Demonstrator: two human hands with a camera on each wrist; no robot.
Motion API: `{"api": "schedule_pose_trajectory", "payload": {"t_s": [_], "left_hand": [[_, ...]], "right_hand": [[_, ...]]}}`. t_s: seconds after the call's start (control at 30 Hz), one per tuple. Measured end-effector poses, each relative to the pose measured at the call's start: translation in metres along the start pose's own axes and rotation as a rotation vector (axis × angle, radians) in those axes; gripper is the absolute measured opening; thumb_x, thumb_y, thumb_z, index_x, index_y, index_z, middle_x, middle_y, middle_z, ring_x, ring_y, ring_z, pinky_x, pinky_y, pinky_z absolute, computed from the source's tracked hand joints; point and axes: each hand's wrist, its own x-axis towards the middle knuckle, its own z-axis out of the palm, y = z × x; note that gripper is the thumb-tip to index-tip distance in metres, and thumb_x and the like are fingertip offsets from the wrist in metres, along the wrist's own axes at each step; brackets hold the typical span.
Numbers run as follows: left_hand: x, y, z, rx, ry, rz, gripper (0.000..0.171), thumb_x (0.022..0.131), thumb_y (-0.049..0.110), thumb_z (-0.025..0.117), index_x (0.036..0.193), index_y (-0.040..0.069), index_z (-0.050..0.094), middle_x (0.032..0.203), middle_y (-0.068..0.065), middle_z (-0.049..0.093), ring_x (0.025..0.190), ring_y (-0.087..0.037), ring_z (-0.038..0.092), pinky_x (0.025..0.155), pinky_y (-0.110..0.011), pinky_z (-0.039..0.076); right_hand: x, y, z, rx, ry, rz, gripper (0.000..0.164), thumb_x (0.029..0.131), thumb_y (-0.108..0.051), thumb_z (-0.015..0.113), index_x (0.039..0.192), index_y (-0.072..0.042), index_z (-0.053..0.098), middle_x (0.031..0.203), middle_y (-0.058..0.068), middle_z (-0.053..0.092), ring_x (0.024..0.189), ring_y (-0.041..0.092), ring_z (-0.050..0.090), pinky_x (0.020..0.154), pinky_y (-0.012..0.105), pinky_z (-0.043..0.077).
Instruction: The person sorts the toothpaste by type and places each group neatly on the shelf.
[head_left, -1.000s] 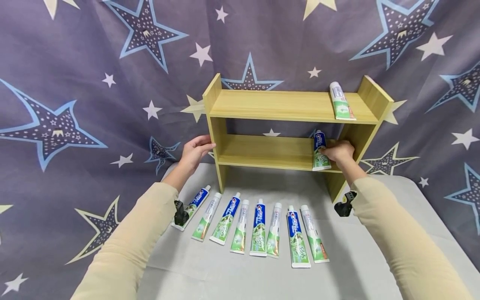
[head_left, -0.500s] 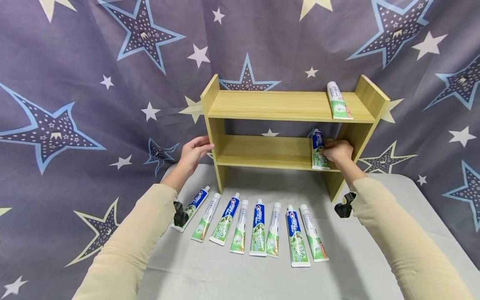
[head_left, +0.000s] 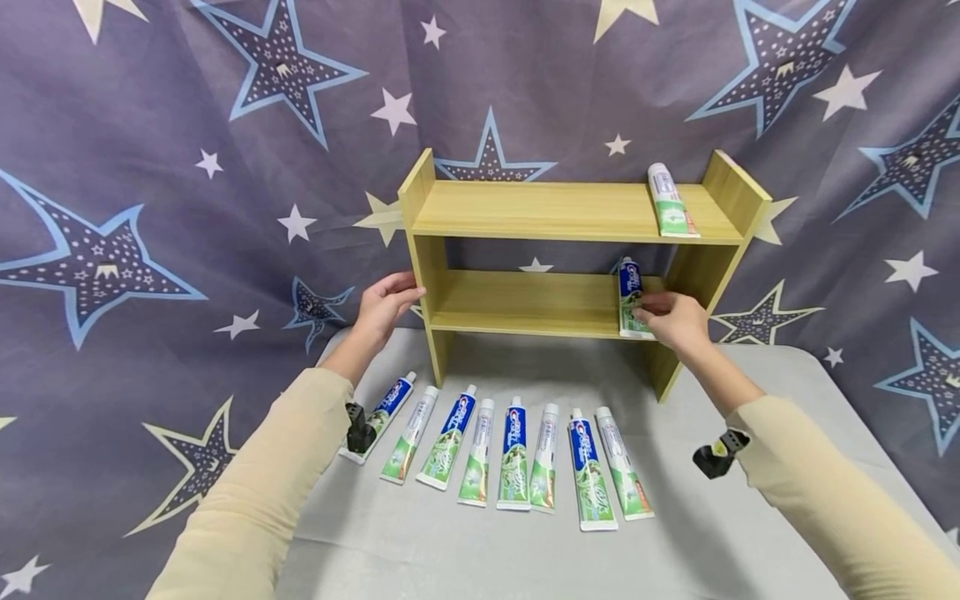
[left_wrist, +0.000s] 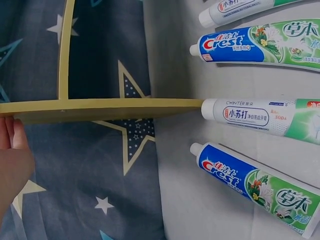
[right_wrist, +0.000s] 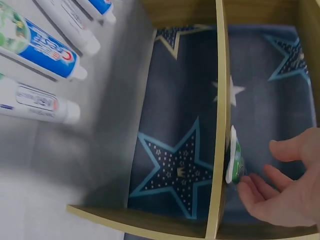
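Observation:
On the lower board of a wooden shelf, at its right end, lies a blue-and-green Crest toothpaste tube. My right hand is at the tube's right side, partly covering it. In the right wrist view the fingertips of my right hand are against or very near the tube's end, with the thumb well apart from it. My left hand touches the outside of the shelf's left side panel with its fingertips. Its fingers also show against the panel in the left wrist view.
A white-and-green toothpaste tube lies on the top board at the right. Several tubes, alternating Crest and white-and-green, lie in a row on the grey tabletop before the shelf. A star-patterned curtain hangs behind.
My right hand has loosened its grip on the Crest tube, and its wrist has swung toward me and right. The tube stays on the lower board; the left hand keeps its place at the panel.

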Motion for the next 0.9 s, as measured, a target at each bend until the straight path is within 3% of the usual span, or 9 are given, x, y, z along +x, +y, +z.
{"api": "schedule_pose_trajectory", "payload": {"t_s": [0.13,0.23,0.3,0.47,0.67,0.9], "left_hand": [[0.000,0.000,0.001,-0.012,0.000,0.002,0.037,0.087,0.003,0.067,0.123,0.003,0.056,0.097,0.009,0.062,0.091,-0.001,0.063,0.116,-0.037,0.038],[0.001,-0.001,0.001,-0.003,0.005,-0.001,0.039,0.087,0.003,0.068,0.124,0.003,0.056,0.098,0.009,0.062,0.093,-0.002,0.064,0.113,-0.033,0.041],[0.002,-0.001,0.000,0.001,0.005,-0.001,0.040,0.087,0.003,0.067,0.125,0.003,0.055,0.098,0.009,0.061,0.093,-0.001,0.063,0.112,-0.032,0.042],[0.003,-0.002,-0.001,-0.008,0.003,-0.001,0.045,0.088,0.002,0.065,0.131,-0.001,0.052,0.099,0.008,0.061,0.090,-0.002,0.063,0.115,-0.036,0.039],[0.001,-0.003,0.000,-0.025,0.005,-0.012,0.049,0.088,0.003,0.066,0.134,-0.003,0.049,0.100,0.008,0.060,0.091,-0.002,0.063,0.117,-0.038,0.036],[0.002,-0.002,0.001,-0.020,0.003,-0.013,0.048,0.089,0.002,0.064,0.134,-0.002,0.049,0.101,0.007,0.060,0.092,-0.002,0.062,0.118,-0.039,0.035]], "right_hand": [[-0.020,0.006,0.000,0.029,0.018,-0.053,0.034,0.092,-0.023,0.063,0.118,-0.001,0.065,0.117,0.021,0.067,0.087,0.015,0.067,0.074,0.017,0.047],[-0.036,0.012,0.002,0.075,0.013,-0.065,0.033,0.091,-0.022,0.064,0.117,0.000,0.066,0.112,0.021,0.069,0.074,-0.007,0.055,0.067,0.010,0.045],[-0.045,0.016,0.005,0.138,-0.019,-0.050,0.035,0.091,-0.020,0.064,0.118,0.002,0.064,0.097,0.012,0.073,0.069,-0.012,0.051,0.066,0.010,0.048],[-0.061,0.031,0.017,0.267,-0.133,0.038,0.041,0.093,-0.019,0.062,0.125,0.005,0.057,0.084,-0.017,0.064,0.068,-0.009,0.056,0.066,0.012,0.053],[-0.069,0.055,0.038,0.338,-0.204,0.150,0.042,0.095,-0.018,0.060,0.126,0.009,0.054,0.097,0.000,0.070,0.073,-0.008,0.058,0.074,0.016,0.057],[-0.073,0.080,0.053,0.401,-0.247,0.238,0.041,0.095,-0.014,0.057,0.125,0.014,0.051,0.083,-0.009,0.064,0.073,-0.002,0.059,0.069,0.016,0.057]]}}
